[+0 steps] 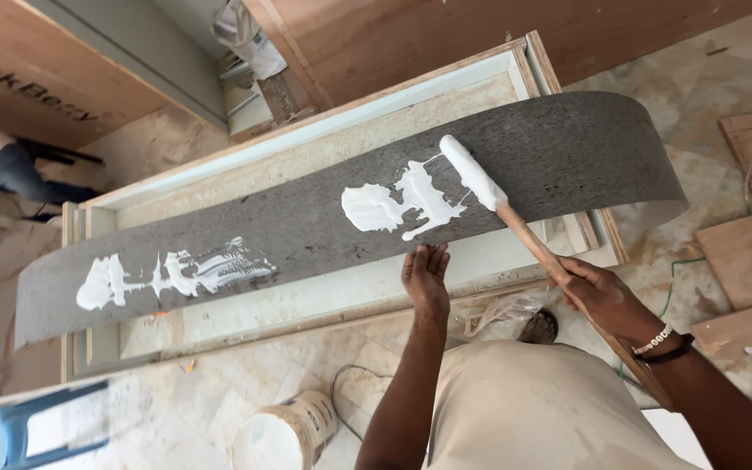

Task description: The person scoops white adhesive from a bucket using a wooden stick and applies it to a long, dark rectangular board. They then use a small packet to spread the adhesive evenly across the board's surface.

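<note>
A blue stool (19, 433) stands far left, a bucket (287, 431) on the floor nearby. The long grey sheet (306, 226) lies across a wooden frame (341, 300), white glue (176, 271) smeared on it. The left hand (426, 277) presses the sheet's near edge, fingers flat and released. The right hand (607, 300) is clenched around the stick (537, 248), its white-coated end resting on the sheet.
</note>
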